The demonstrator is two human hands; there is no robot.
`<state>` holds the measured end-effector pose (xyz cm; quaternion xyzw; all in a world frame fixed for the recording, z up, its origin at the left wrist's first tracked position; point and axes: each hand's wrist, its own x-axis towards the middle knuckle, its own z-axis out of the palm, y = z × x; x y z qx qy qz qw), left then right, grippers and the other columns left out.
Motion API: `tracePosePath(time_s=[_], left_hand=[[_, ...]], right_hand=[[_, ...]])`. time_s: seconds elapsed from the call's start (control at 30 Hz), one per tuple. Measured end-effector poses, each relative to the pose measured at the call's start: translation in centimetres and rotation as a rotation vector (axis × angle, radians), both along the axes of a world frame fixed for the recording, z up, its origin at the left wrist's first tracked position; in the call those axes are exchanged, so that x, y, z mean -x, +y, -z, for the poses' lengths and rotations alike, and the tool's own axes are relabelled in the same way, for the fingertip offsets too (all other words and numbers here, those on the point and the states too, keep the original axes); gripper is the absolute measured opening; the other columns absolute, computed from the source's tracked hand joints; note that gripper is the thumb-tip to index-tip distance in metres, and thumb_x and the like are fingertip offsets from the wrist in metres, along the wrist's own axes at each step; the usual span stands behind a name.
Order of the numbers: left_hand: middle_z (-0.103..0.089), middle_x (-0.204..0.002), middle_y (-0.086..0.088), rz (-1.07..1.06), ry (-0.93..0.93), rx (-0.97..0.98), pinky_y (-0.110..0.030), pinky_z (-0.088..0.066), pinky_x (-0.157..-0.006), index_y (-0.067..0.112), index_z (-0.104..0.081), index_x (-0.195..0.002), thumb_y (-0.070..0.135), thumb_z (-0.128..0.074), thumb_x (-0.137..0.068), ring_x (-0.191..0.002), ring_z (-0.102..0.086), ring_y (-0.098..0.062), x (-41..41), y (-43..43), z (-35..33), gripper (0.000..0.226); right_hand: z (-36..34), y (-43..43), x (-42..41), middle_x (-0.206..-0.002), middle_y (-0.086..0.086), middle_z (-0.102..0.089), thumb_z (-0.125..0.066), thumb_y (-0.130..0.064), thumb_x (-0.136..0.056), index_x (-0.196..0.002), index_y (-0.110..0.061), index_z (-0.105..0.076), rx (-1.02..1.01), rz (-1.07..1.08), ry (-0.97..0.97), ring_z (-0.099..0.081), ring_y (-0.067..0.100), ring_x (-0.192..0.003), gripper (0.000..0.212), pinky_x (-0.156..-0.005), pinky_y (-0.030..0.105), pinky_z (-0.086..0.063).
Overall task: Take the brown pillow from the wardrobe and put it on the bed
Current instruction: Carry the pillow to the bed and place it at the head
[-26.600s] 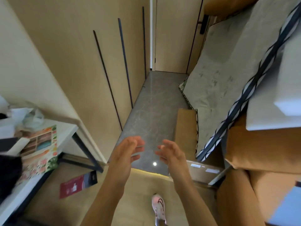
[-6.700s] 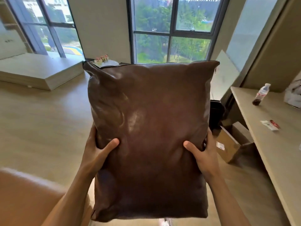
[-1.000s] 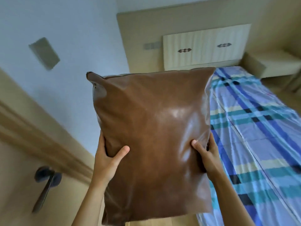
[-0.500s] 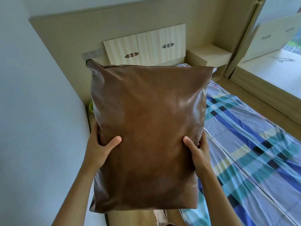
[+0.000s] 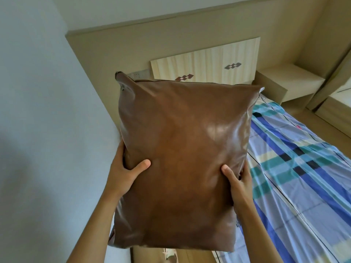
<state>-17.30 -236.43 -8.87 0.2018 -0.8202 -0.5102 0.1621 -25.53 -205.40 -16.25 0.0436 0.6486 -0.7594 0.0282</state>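
Left hand (image 5: 124, 174) grip clamped on brown pillow (image 5: 182, 160) left edge, thumb on front. Pillow upright, mid-air, ahead of bed (image 5: 303, 177). Right hand (image 5: 240, 184) grip clamped on right edge.

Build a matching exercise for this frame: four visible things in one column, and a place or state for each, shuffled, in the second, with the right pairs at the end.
Things
1. brown pillow
2. bed
3. headboard panel
4. bedside shelf

Places or states
A. light wood with two dark diamond motifs
B. held upright in the grip of left hand and right hand
C. pale block in the far right corner, beside the bed's head
D. covered by a blue and teal plaid sheet

Pairs: 1-B, 2-D, 3-A, 4-C
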Motion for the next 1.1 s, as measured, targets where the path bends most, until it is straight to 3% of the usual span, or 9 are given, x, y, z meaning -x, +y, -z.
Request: tracePosePath(time_s=[0.13,0.3,0.43,0.6,0.7,0.83,0.97,1.1], left_hand=[[-0.051,-0.154,0.017,0.046,0.017,-0.030,-0.040,-0.047,-0.113,0.047,-0.029,-0.158,0.087,-0.078,-0.048,-0.137,-0.053,-0.013,8.1,-6.7,-0.3,0.127],[-0.049,-0.141,0.033,0.147,0.020,-0.018,-0.025,-0.044,-0.101,0.054,-0.025,-0.156,0.091,-0.076,-0.047,-0.127,-0.052,-0.004,18.1,-11.8,-1.6,0.126],[-0.049,-0.152,0.027,0.235,0.014,0.026,-0.033,-0.045,-0.107,0.056,-0.025,-0.156,0.088,-0.079,-0.050,-0.134,-0.052,-0.006,26.2,-14.0,-1.8,0.123],[-0.049,-0.156,0.018,0.310,-0.007,0.037,-0.045,-0.045,-0.115,0.050,-0.028,-0.158,0.087,-0.079,-0.049,-0.139,-0.052,-0.014,37.0,-15.3,-0.4,0.126],[-0.050,-0.155,0.017,0.338,-0.007,0.046,-0.043,-0.045,-0.115,0.047,-0.030,-0.158,0.086,-0.080,-0.048,-0.137,-0.052,-0.012,43.3,-15.3,-0.2,0.127],[-0.053,-0.150,0.018,0.423,-0.019,0.048,-0.039,-0.045,-0.112,0.049,-0.033,-0.155,0.083,-0.081,-0.050,-0.132,-0.054,-0.009,52.1,-15.6,-0.4,0.121],[-0.055,-0.149,0.016,0.505,-0.031,0.053,-0.035,-0.047,-0.107,0.044,-0.034,-0.157,0.083,-0.082,-0.049,-0.130,-0.057,-0.007,60.2,-15.8,-0.1,0.125],[-0.054,-0.152,0.015,0.623,-0.083,0.042,-0.041,-0.047,-0.112,0.042,-0.032,-0.159,0.083,-0.083,-0.047,-0.135,-0.055,-0.011,68.6,-15.1,1.8,0.130]], right_hand=[[0.0,-6.2,6.4,-0.131,-0.013,-0.071,-0.085,-0.056,-0.065,-0.146,-0.045,-0.051,0.014,0.044,-0.002,-0.070,0.009,-0.117,0.088,-0.098,0.037,-0.057],[-1.1,-10.3,13.1,-0.134,-0.017,-0.068,-0.084,-0.060,-0.066,-0.145,-0.052,-0.047,0.018,0.135,0.007,-0.067,0.009,-0.120,0.088,-0.100,0.038,-0.055],[-0.6,-12.2,18.7,-0.138,-0.015,-0.066,-0.087,-0.062,-0.063,-0.146,-0.051,-0.046,0.041,0.206,-0.027,-0.065,0.011,-0.124,0.093,-0.106,0.045,-0.053],[1.7,-14.1,27.9,-0.141,-0.014,-0.064,-0.087,-0.065,-0.062,-0.148,-0.049,-0.044,0.060,0.263,-0.048,-0.064,0.012,-0.125,0.097,-0.101,0.040,-0.056],[2.3,-14.6,33.4,-0.140,-0.017,-0.062,-0.087,-0.074,-0.053,-0.147,-0.055,-0.041,0.079,0.299,-0.075,-0.063,0.010,-0.125,0.106,-0.093,0.029,-0.055],[2.8,-15.3,40.0,-0.142,-0.012,-0.061,-0.088,-0.067,-0.058,-0.147,-0.050,-0.042,0.113,0.350,-0.109,-0.062,0.014,-0.127,0.101,-0.105,0.042,-0.053],[3.3,-15.7,45.1,-0.141,-0.016,-0.057,-0.085,-0.066,-0.061,-0.142,-0.060,-0.037,0.111,0.421,-0.127,-0.058,0.009,-0.126,0.094,-0.103,0.036,-0.050],[5.3,-16.1,49.3,-0.131,-0.025,-0.056,-0.082,-0.068,-0.060,-0.146,-0.055,-0.033,0.100,0.540,-0.169,-0.057,-0.003,-0.115,0.100,-0.088,0.021,-0.047]])
